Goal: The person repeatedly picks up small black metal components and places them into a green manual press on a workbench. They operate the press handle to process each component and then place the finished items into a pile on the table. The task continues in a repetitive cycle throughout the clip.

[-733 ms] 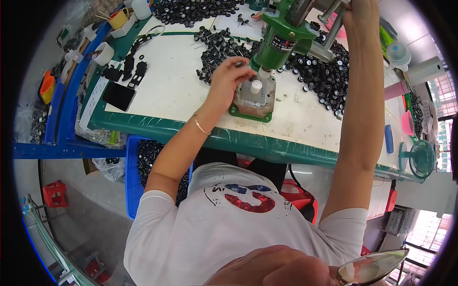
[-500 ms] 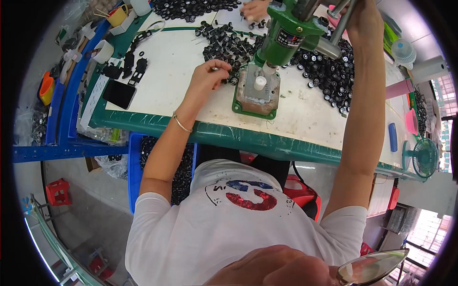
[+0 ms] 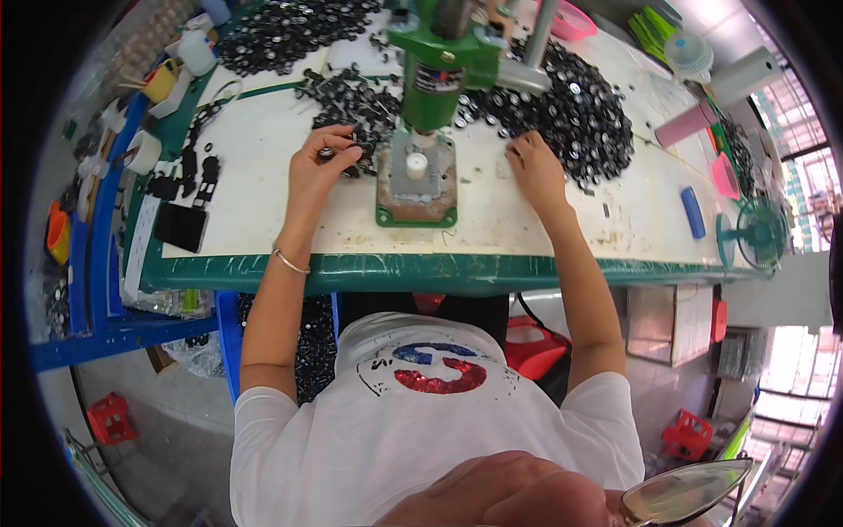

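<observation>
We've got a dark wheel (image 3: pixel 327 154) pinched in the left hand (image 3: pixel 321 167), back from the worktop's (image 3: pixel 255 220) front edge, left of the press (image 3: pixel 430 110); the right hand (image 3: pixel 537 171) curls beside the pile (image 3: pixel 587 123) (grasping anything? we can't tell).

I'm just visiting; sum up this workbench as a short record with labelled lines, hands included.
Left hand: seems to hold a small dark part
Right hand: beside a heap of black round parts; grip unclear
Between hands: green press, white round piece on its base
Far left: black flat slab
Far right: green fan
</observation>
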Tool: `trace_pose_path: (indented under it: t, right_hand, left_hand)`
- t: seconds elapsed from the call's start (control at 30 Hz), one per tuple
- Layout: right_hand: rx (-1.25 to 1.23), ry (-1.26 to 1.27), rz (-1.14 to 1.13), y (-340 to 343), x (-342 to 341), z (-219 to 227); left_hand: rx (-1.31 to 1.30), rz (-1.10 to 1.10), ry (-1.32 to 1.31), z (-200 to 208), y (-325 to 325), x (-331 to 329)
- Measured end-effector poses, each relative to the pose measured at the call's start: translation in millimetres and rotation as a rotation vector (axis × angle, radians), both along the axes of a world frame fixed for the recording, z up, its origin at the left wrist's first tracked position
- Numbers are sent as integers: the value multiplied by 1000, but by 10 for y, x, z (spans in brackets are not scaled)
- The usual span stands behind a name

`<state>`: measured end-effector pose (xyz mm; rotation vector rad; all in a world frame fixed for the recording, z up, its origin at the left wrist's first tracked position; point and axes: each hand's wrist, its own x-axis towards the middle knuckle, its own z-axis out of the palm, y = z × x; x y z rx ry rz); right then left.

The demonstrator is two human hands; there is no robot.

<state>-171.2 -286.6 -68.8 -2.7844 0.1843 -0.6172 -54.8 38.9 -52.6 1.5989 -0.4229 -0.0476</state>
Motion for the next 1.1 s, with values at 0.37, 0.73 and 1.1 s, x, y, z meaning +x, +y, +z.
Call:
trace_pose_path:
  t: [0.37, 0.73, 1.1]
  right_hand:
    - [649, 11, 224, 317, 91, 331]
    - [1135, 251, 157, 1103, 311, 296]
    - [1511, 41, 143, 878, 260, 356]
  left_hand:
    - [-237, -231, 342, 73, -124, -98]
    - [-139, -78, 176, 22, -318, -294]
    - [-110, -198, 48, 105, -504, -336]
